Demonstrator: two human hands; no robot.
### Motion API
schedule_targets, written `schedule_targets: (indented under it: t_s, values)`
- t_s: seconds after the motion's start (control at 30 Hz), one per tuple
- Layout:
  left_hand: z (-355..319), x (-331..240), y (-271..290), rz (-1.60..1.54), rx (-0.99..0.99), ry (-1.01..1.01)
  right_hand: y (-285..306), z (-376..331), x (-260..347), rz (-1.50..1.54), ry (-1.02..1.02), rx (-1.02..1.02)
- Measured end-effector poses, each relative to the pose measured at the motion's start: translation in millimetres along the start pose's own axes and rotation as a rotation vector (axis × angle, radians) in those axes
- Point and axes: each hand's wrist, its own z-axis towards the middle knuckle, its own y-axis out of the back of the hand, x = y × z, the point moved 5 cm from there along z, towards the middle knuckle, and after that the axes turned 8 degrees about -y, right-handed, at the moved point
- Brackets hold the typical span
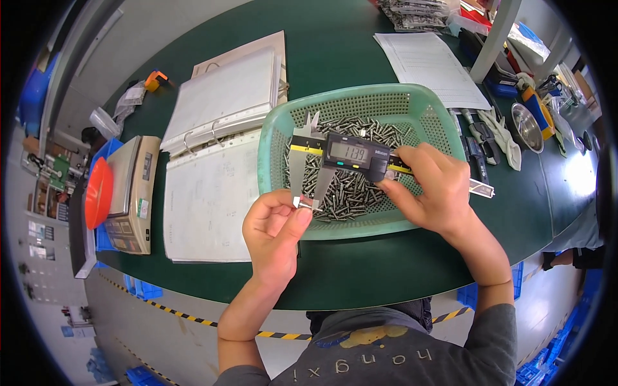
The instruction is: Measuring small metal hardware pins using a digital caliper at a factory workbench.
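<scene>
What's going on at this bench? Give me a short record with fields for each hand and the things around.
Left hand: pinches a small silver metal pin between the lower jaws of the caliper.
Right hand: grips the grey digital caliper with a yellow scale by its slider.
Under the hands: green perforated plastic basket holding many small metal pins.
Left of basket: open white ring binder, then a beige weighing scale.
Surface: dark green table.

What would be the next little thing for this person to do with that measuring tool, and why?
Probably read the display: the left hand holds a small metal pin between the jaws of the digital caliper, which the right hand grips above the green plastic basket of pins.
</scene>
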Motion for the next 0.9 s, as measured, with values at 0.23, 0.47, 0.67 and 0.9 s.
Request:
schedule_targets:
  t_s: [0.23, 0.47, 0.67, 0.9]
  values:
    - [2.1, -1.1, -6.0, -0.063, -0.062, -0.074, 1.7, -0.1, 0.5, 0.023, 0.000, -0.024]
    - [-2.0, 0.8, -10.2, -0.130, -0.090, -0.106, 5.4, 1.6, 1.6, 0.054, 0.008, -0.065]
    - [-0.9, 4.7, -11.2, -0.113, -0.046, -0.066, 7.3, 0.6, -2.0, 0.049, 0.063, -0.092]
    - [-1.4, 1.3, -6.5, 0.015, -0.034, -0.039, 3.6, -1.9, -1.2, -0.020, 0.047, -0.037]
